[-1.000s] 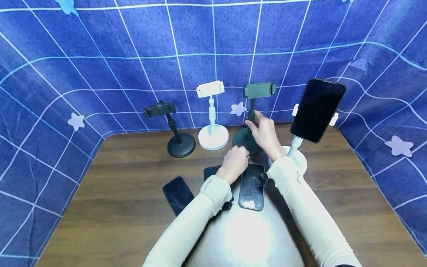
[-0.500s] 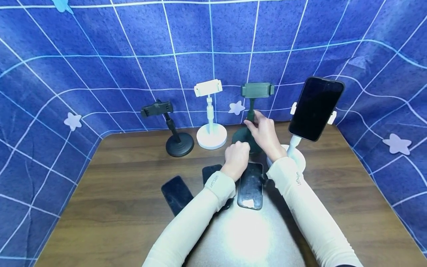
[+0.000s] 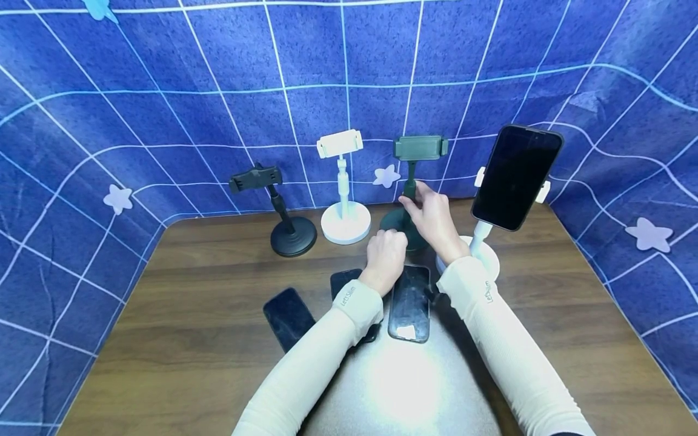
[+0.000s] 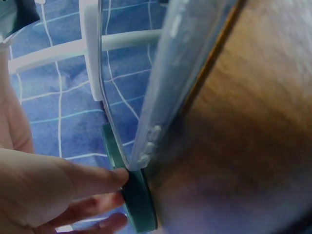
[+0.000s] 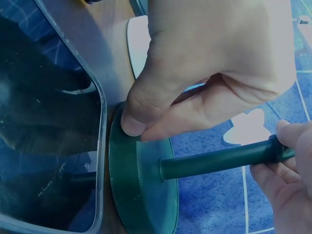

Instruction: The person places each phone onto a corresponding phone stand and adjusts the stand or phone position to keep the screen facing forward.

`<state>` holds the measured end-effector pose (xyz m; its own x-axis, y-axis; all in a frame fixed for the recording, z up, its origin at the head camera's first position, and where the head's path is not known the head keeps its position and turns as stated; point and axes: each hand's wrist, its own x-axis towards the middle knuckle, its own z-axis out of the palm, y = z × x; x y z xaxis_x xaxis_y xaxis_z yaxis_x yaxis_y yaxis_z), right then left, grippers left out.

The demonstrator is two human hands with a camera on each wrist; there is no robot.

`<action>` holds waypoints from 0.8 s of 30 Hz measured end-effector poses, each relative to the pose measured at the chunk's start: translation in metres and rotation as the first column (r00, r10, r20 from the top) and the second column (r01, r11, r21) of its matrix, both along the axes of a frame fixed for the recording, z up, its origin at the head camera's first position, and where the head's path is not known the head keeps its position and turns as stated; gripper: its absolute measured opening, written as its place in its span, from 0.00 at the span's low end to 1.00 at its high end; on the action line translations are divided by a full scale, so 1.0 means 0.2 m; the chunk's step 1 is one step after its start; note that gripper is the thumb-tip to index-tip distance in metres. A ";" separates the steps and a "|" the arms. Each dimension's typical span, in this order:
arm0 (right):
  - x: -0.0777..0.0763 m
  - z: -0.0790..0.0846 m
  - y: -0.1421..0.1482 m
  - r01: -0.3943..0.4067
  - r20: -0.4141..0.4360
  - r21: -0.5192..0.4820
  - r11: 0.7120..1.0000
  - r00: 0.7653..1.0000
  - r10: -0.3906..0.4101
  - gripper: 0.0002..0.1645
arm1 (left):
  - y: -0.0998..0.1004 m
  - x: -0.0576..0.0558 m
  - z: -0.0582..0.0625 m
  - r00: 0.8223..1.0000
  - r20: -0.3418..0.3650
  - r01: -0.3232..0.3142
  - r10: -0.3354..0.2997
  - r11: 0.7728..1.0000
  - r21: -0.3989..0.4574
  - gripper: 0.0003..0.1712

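A dark green phone stand (image 3: 421, 148) stands upright at the back of the table, its clamp at the top. My right hand (image 3: 434, 221) pinches its pole just below the clamp, at the collar (image 5: 276, 147). Down at the round base (image 5: 126, 180), my left hand (image 3: 385, 257) holds the rim between thumb and finger; the thumb (image 4: 105, 179) presses on the base edge. Close in front of the base lies a phone (image 3: 409, 306) in a clear case, nearly touching it. Another phone (image 3: 345, 280) is partly hidden under my left wrist.
Left of the green stand are a white stand (image 3: 346, 224) and a black stand (image 3: 293, 237). At right a white stand (image 3: 482, 245) carries a phone (image 3: 517, 177), beside my right forearm. One more phone (image 3: 289, 315) lies by my left sleeve. A blue grid-patterned cloth (image 3: 229, 60) surrounds the table.
My left hand has shifted slightly upward over the green base and turned, its knuckles now showing more. The right hand keeps its hold on the pole. The stand stays in place.
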<state>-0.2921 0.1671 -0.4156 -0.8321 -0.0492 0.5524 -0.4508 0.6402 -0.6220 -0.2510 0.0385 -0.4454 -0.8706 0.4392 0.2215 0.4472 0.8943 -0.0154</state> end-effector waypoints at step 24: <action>0.05 0.00 0.01 0.021 -0.003 0.005 1.000 1.000 -0.021 0.12 | -0.03 0.01 0.03 0.989 0.129 0.065 -0.075 0.994 0.084 0.08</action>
